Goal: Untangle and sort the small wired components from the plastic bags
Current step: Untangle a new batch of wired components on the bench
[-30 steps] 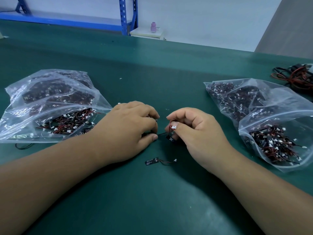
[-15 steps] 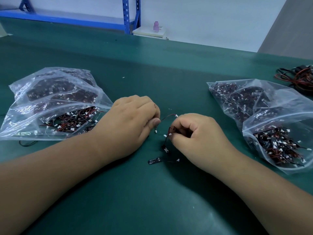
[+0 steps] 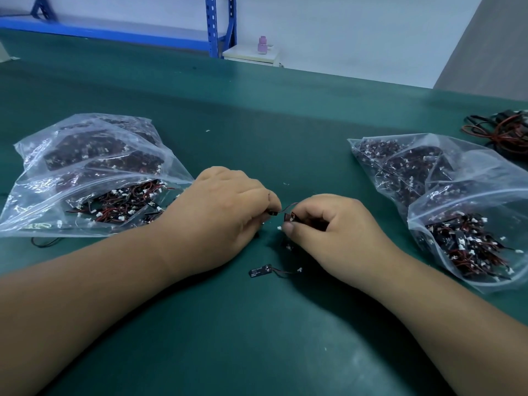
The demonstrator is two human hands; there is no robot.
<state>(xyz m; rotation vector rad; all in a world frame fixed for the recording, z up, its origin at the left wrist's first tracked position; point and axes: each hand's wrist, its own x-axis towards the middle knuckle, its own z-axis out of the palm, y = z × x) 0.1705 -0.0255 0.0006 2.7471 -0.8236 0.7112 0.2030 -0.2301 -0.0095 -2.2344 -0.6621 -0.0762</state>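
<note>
At the middle of the green table, my left hand (image 3: pixel 223 212) pinches a small black wired component (image 3: pixel 273 213) by its end. My right hand (image 3: pixel 328 232) grips a small bunch of wired components (image 3: pixel 293 217) with red-black leads and white plugs; a thin wire runs between the two hands. One loose black component (image 3: pixel 260 271) with its lead and white plug lies on the table just below the hands. A clear plastic bag (image 3: pixel 85 178) full of the same parts lies at the left, and another clear bag (image 3: pixel 457 210) at the right.
A tangle of thicker red and black cables (image 3: pixel 503 132) lies at the far right edge. A thin black wire (image 3: pixel 45 241) pokes out under the left bag. Behind the table stand a blue shelf frame (image 3: pixel 213 24) and a small pink bottle (image 3: pixel 262 44).
The two hands have come closer together. My left hand now pinches a black component whose wire runs to the bunch in my right hand. The loose component has not moved.
</note>
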